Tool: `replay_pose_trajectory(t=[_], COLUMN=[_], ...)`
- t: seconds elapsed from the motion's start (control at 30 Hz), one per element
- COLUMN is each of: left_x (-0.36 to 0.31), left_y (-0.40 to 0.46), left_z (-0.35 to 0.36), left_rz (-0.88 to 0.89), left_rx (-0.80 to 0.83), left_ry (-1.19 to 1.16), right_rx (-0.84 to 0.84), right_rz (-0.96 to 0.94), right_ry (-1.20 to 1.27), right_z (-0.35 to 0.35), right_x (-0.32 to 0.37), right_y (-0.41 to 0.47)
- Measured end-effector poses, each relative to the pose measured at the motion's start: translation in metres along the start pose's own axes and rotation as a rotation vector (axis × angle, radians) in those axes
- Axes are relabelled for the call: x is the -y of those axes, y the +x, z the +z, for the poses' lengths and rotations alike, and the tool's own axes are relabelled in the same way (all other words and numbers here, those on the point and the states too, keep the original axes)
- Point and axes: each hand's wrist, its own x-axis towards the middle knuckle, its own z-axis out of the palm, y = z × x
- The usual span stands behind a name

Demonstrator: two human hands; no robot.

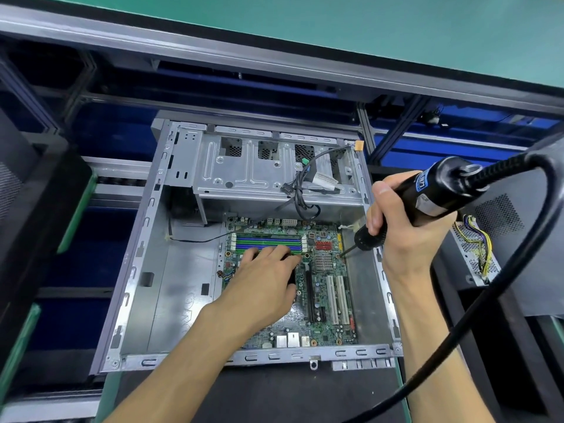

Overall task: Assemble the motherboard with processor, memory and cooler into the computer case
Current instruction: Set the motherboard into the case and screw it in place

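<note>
Bright, even light falls from overhead, so the metal of the computer case (183,300) shows soft pale sheen rather than hard glare. Shadows are weak: a faint one lies under the left hand (262,279) on the motherboard (323,300). The recesses at far left and beneath the upper rail (213,56) sink into near black. The wide lens bends straight edges (most plainly that rail and the case frame). The centre is sharp; the corners go soft, and the cable (476,315) near the lens looks slightly blurred.

Both forearms bare, no sleeves, gloves, watch or rings visible; L grip (268,271), R grip (396,221).
</note>
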Motion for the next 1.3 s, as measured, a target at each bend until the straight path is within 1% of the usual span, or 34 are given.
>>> replay_pose_trajectory(t=[0.13,0.63,1.1,1.3], left_x=[0.0,-0.0009,-0.0015,-0.0021], left_y=[0.0,0.0,0.0003,0.0008], left_z=[0.0002,-0.0012,-0.0019,-0.0017], left_rz=[-0.001,-0.007,-0.015,-0.015], left_rx=[-0.001,0.007,0.014,0.013], left_ry=[-0.007,-0.009,-0.012,-0.012], right_rx=[0.017,0.054,0.026,0.047], right_rz=[-0.007,0.026,0.048,0.062], right_ry=[0.028,-0.003,0.006,0.035], right_z=[0.0005,0.0054,0.005,0.0073], right_x=[-0.0029,-0.0048,-0.0063,-0.0066], right_y=[0.0033,0.0053,0.0048,0.0076])
